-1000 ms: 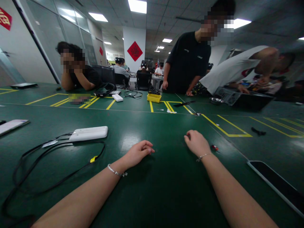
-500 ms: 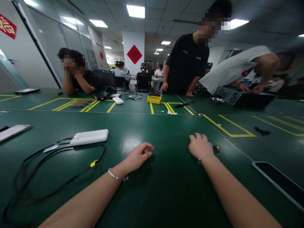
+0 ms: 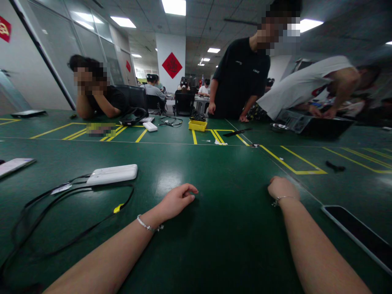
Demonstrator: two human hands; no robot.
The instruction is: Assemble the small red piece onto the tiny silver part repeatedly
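Observation:
My left hand rests on the green table, thumb and forefinger apart and nothing between them. To the right, my right hand is closed with its fingers curled down to the tabletop. It covers the spot where a small red and dark object lay, and whatever its fingers hold is hidden. Nearest to my left hand is a white power bank with a black cable looped on the table. A phone with a dark screen lies right of my right hand.
Across the table stand a yellow tray with black cables, a white box-like device and a metal bowl. A person in black stands opposite; another in white bends over a dark case. A seated person leans at left.
My right hand has moved right, onto the place of the small red and dark object, and its fingers have curled in. My left hand keeps its pose. The view has shifted slightly.

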